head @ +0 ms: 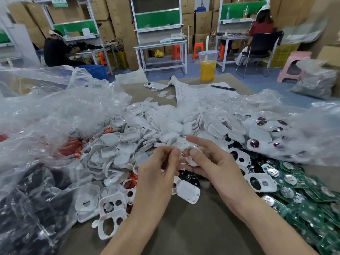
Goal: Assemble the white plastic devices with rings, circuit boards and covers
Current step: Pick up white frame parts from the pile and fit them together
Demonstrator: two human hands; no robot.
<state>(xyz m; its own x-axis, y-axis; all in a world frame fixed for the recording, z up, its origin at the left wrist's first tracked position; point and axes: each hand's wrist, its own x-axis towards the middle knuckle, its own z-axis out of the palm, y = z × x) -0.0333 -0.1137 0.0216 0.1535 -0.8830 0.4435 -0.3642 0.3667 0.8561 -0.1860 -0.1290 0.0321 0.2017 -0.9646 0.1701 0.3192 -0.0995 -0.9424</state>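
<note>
White moulded plastic shells [147,126] heaped mid-table | green circuit boards [303,196] piled right | left hand [158,168], right hand [211,162]: fingers curled, both pinching small white plastic device [192,162] above heap | step: seating insert, judged | next: board, aligned squarely

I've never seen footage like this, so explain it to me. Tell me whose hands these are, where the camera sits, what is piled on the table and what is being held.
No machine here: a person works bare-handed, and the single picture comes from a camera on their head, looking down. The left hand and right hand pinch a small white part between them; its details are blurred. On the table lie a heap of white shells, green circuit boards at the right, and red rings in a clear bag at the left. Farther back are a drink cup, a phone and a pen.
</note>
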